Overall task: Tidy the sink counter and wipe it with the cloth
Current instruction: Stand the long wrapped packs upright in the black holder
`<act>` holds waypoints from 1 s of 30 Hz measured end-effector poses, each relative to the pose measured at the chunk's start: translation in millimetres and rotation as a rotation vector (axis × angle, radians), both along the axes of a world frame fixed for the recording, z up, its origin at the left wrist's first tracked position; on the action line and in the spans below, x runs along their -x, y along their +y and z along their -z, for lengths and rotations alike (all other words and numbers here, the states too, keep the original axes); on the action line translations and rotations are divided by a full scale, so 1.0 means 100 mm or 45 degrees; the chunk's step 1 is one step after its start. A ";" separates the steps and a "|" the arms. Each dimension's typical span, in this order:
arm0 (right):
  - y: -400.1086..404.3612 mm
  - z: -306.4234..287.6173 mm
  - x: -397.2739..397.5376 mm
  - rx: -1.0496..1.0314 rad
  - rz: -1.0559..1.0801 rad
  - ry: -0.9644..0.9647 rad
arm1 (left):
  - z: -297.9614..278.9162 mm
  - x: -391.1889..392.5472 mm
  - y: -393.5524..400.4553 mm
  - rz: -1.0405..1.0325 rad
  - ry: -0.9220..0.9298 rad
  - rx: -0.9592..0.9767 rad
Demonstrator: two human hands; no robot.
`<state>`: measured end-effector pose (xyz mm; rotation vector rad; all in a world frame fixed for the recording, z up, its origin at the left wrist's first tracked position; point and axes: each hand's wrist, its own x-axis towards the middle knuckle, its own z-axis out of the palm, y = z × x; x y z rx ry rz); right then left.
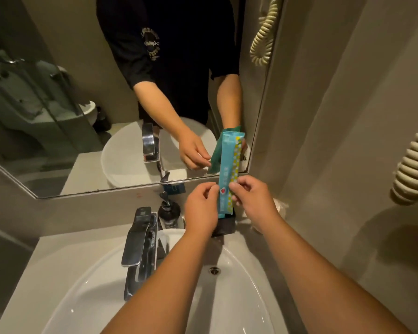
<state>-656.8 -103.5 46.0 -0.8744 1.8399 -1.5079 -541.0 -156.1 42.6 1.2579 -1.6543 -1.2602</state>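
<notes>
We've got both forearms stretched fwd over the white sink [87, 292], converging toward the back corner by the mirror [58, 92]. Left hand [201, 208] is knuckles-up, fingers curled in, thumb & forefinger pinching the left edge of a long blue packet [229, 169]. Right hand [252, 201] mirrors it, fingers bent, pinching the packet's right edge w/ the yellow-check strip. Neither hand is spread; both are closed down to a fingertip grip on the packet approx. a third of the way up from its bottom end.

Packet stands upright btwn the two hands, its lower end down in a dark box [223, 227] on the counter [17, 273] behind the sink, top end reaching up in front of the mirror. We can't tell if it touches the box bottom.

Left of our left wrist: soap pump bottle [168, 213], then the chrome tap [140, 239]. A coiled cord [410, 169] hangs on the right wall. No cloth that we can make out.
</notes>
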 end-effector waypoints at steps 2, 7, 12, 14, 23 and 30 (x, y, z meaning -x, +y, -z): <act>-0.08 0.09 0.04 -0.007 -0.008 0.023 | 0.08 0.02 -0.09 0.007 -0.072 0.019; -0.14 0.35 0.15 -0.114 -0.089 0.140 | 0.30 0.09 -0.13 -0.001 -0.264 0.051; -0.14 0.61 0.17 -0.311 -0.211 0.317 | 0.59 0.06 -0.05 0.010 -0.511 0.114; -0.16 0.68 0.16 -0.420 -0.247 0.468 | 0.66 0.03 -0.03 -0.013 -0.584 0.122; -0.26 0.63 0.09 -0.762 -0.285 0.774 | 0.70 0.02 -0.04 -0.032 -0.713 0.112; -0.20 0.56 0.07 -0.729 -0.281 0.779 | 0.78 -0.11 0.08 -0.030 -0.636 0.216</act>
